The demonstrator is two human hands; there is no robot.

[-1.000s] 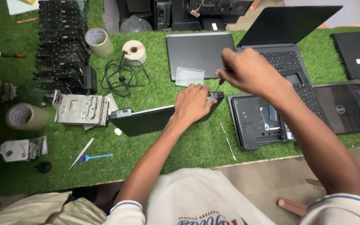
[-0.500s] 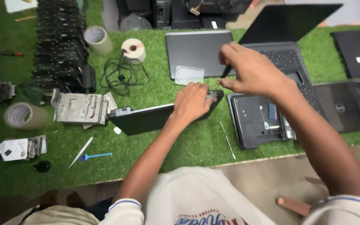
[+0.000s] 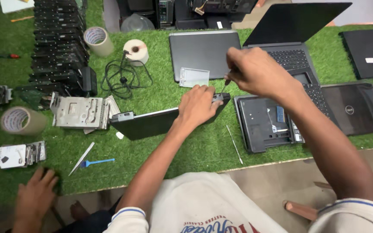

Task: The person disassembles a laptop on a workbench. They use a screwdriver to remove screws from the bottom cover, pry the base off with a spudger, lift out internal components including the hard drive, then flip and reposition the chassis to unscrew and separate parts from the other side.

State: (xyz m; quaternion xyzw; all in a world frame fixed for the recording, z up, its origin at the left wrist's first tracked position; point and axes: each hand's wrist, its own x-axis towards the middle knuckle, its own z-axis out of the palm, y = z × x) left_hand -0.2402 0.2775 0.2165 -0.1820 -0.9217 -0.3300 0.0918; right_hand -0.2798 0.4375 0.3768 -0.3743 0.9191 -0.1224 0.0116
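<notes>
My left hand (image 3: 198, 105) presses down on the right end of a dark laptop part (image 3: 152, 123) that stands on its edge on the green turf. My right hand (image 3: 255, 71) is closed around a screwdriver (image 3: 226, 83), whose tip points down at the corner of that part, just beside my left fingers. To the right lies an opened laptop base (image 3: 266, 123) with its inner board showing. A thin metal rod (image 3: 235, 144) lies on the turf below my hands.
Closed and open laptops (image 3: 203, 51) lie behind and to the right. A stack of black drives (image 3: 59, 47), tape rolls (image 3: 96, 41), a cable (image 3: 124, 77), a metal bracket (image 3: 79, 113), tweezers (image 3: 80, 159) and a blue brush (image 3: 96, 162) sit at left. Another person's hand (image 3: 35, 194) rests at the lower left.
My right hand has moved left and down, bringing the screwdriver tip to the part's corner. Another person's hand has come into view at the lower left.
</notes>
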